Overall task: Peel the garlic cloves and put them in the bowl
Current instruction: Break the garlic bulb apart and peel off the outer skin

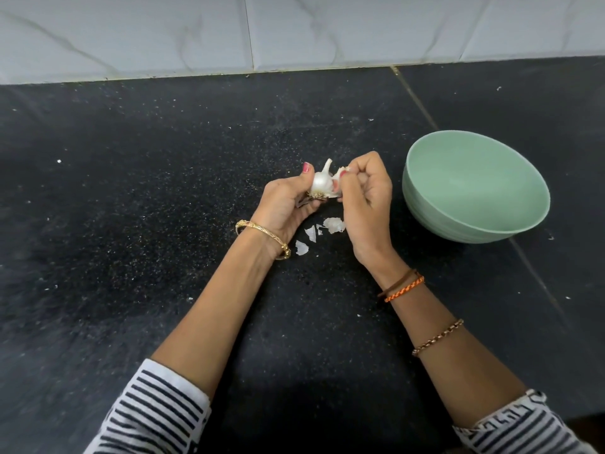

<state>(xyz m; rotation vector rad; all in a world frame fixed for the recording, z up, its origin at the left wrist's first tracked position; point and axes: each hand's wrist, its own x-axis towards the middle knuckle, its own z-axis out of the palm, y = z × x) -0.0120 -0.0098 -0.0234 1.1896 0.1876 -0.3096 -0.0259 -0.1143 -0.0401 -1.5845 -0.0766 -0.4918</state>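
A white garlic bulb point(321, 182) with its stem pointing up is held above the black counter at the centre of the view. My left hand point(284, 204) grips it from the left and below. My right hand point(366, 198) pinches a flap of papery skin point(340, 173) on the bulb's right side, fingers curled. A pale green bowl point(476, 188) stands on the counter just right of my right hand, and its inside looks empty.
Torn bits of garlic skin point(334, 225) lie on the black speckled counter point(163, 198) below my hands. A white tiled wall point(294, 31) closes off the back. A seam in the counter runs diagonally past the bowl.
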